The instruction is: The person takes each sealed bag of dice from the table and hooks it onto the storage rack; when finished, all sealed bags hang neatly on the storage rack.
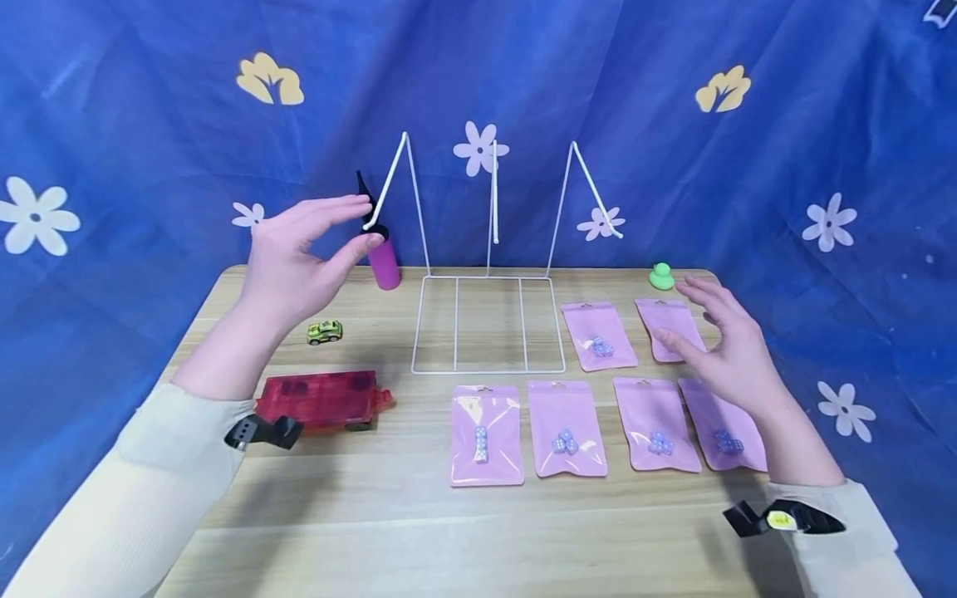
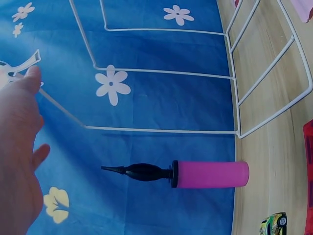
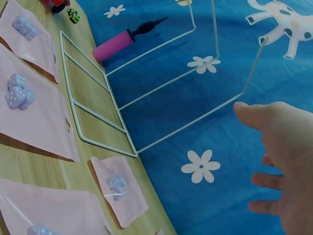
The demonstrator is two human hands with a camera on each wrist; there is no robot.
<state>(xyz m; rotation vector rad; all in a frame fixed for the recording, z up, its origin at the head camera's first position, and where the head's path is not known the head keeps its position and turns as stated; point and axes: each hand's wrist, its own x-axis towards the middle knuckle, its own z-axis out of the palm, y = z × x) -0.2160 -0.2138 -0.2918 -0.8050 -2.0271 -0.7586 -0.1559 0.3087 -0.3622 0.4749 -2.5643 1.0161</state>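
Two relaxed hands, left hand (image 1: 299, 257) and right hand (image 1: 728, 345), hover empty above unlabelled pink pouches (image 1: 566, 428).

My rig, itemised: two bare hands; cream long sleeves (image 1: 134, 490) on both arms; black wrist clip (image 1: 263, 432) at left cuff; black clip with yellow tag (image 1: 781, 519) at right.

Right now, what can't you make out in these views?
- Far-right back pouch, head view: the right hand covers part, contents unseen.
- Dice pips, head view: too small.
- Red toy trailer, left wrist view: cut off by frame edge.
- Left hand against rack hook, head view: contact unclear.
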